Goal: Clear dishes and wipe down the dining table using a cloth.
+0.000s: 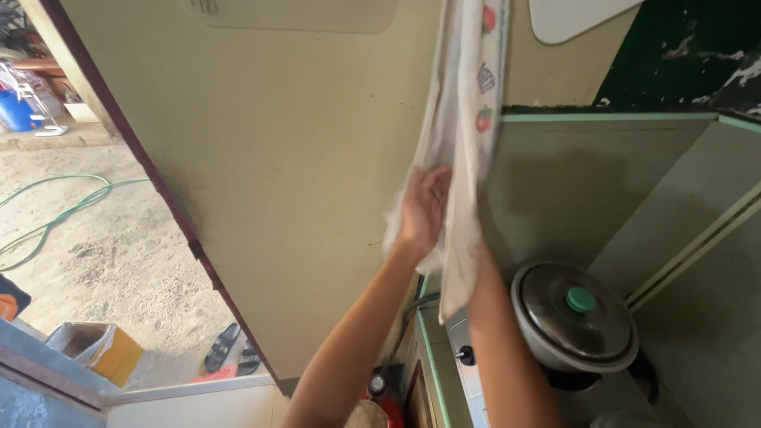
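A white hanging towel (468, 119) with small fruit prints drops from above against a pale wall. My left hand (424, 210) presses its open palm into the towel's lower part. My right hand is wrapped inside the cloth, and only its forearm (499, 341) shows below the towel's hem. Both hands are working in the fabric at chest height.
A steel pot (572, 317) with a green-knobbed lid sits on a stove (468, 368) at lower right. An open door (238, 158) stands to the left, showing sandy ground, a green hose (55, 214), sandals (230, 349) and a yellow box (99, 349).
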